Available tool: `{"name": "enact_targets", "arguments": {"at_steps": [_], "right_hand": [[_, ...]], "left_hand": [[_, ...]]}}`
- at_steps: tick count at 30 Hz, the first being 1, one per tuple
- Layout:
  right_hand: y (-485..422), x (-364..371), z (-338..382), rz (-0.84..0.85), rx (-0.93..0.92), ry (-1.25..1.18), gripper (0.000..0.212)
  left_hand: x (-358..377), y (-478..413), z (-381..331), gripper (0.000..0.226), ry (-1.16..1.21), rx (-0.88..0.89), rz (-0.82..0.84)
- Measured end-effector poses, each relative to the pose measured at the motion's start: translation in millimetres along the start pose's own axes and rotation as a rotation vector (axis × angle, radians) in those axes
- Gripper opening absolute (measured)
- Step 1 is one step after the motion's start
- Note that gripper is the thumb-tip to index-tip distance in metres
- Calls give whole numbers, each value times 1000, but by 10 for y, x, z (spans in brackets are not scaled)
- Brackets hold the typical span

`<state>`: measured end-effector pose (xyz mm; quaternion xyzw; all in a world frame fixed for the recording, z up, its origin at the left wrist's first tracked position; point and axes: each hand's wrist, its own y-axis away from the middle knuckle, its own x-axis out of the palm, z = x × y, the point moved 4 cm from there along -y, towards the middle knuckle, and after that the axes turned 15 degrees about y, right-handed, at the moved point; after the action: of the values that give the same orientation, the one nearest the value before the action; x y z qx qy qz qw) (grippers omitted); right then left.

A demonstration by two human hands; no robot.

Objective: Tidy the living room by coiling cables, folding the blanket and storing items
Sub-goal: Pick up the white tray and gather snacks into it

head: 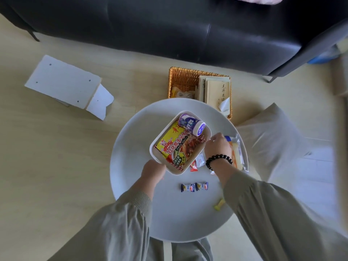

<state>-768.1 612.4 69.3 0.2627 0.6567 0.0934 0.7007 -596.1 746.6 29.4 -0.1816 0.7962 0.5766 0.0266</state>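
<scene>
On my round grey desk (131, 138) lie a white tray (153, 149), two blue candies (194, 187), a yellow candy (219, 204), a red sachet (193, 165), a white sachet (200, 160) and a clear snack pack (237, 153).

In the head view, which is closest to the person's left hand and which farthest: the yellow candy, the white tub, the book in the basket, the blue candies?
1. white tub, gripped by the left hand.
2. blue candies, on the table to its right.
3. yellow candy, farther right near the edge.
4. book, in the basket beyond the table.
</scene>
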Motion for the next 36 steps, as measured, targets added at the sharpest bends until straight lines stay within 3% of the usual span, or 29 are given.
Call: {"name": "enact_targets", "arguments": {"at_steps": [2, 4, 6, 9, 14, 20, 25, 28, 31, 34, 36], "right_hand": [[47, 233, -158, 132, -104, 311, 28], [81, 453, -233, 225, -280, 470, 37], [147, 615, -221, 246, -380, 437, 47], [236, 807, -156, 269, -308, 351, 64], [229, 929, -50, 164, -290, 397, 31], [202, 924, -127, 235, -377, 380, 24], [299, 436, -328, -50, -348, 117, 26], [410, 224, -127, -179, -544, -39, 19], [500, 160, 159, -163, -697, -66, 33], [359, 136, 3, -207, -511, 44, 29], [174, 228, -273, -84, -277, 184, 30]], "left_hand": [[3, -27, 16, 22, -20, 8, 10], [35, -61, 22, 15, 30, -5, 2], [39, -87, 34, 16, 228, -42, -14], [-5, -94, 34, 14, 449, -47, -75], [12, -154, 66, 11, 450, -47, -98], [124, -172, 103, 17, 401, -77, -75], [146, -110, 112, 23, 441, -107, -69], [214, -38, 126, 10, 464, -162, -26], [273, -18, 138, 28, 595, -212, 36], [278, -10, 138, 17, 713, -238, 34], [291, 3, 113, 20, 777, -248, 19]]}}
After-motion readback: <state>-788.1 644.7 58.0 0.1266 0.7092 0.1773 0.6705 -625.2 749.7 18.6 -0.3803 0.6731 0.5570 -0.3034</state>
